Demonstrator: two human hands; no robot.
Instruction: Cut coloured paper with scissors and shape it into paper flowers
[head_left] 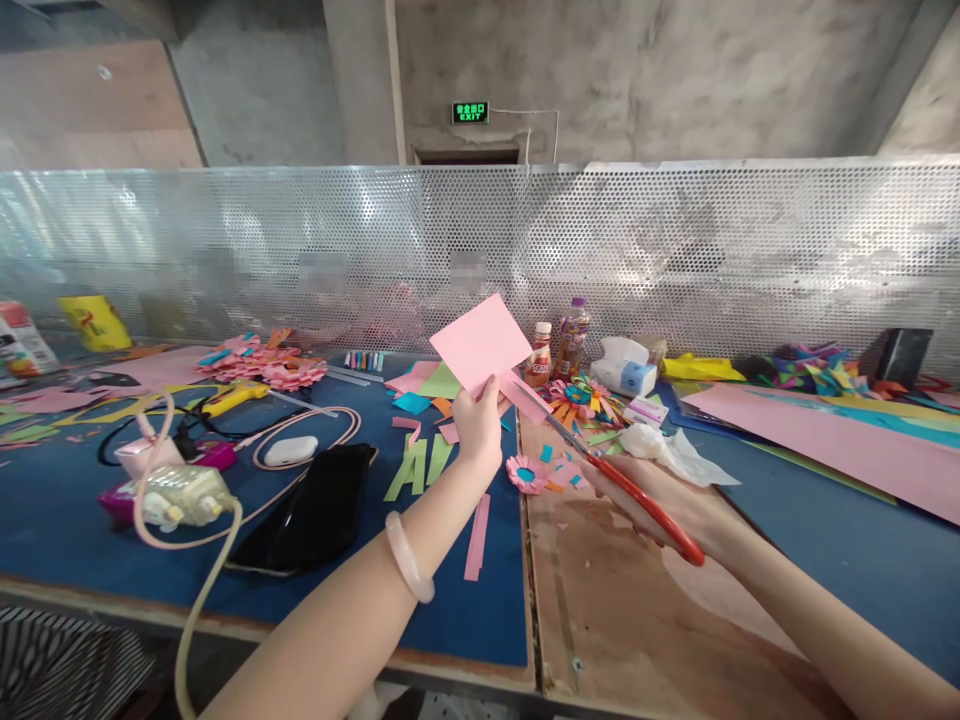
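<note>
My left hand (480, 422) pinches a sheet of pink paper (484, 342) by its lower edge and holds it up above the table. Red-handled scissors (637, 500) are gripped in my right hand (637, 490); their blades meet a pink strip at the paper's lower right side. How far the blades are spread I cannot tell. Under my hands lie green paper strips (427, 462), a pink strip (477, 537) and a pink paper flower (527, 473) with a blue centre.
A black phone (311, 510), cables and a power strip (184, 495) occupy the left side, with a yellow glue gun (234, 398) behind. Bottles (574, 335), tissues (624, 365) and paper flowers (581, 400) stand or lie towards the back. Large pink sheets (840, 430) lie right.
</note>
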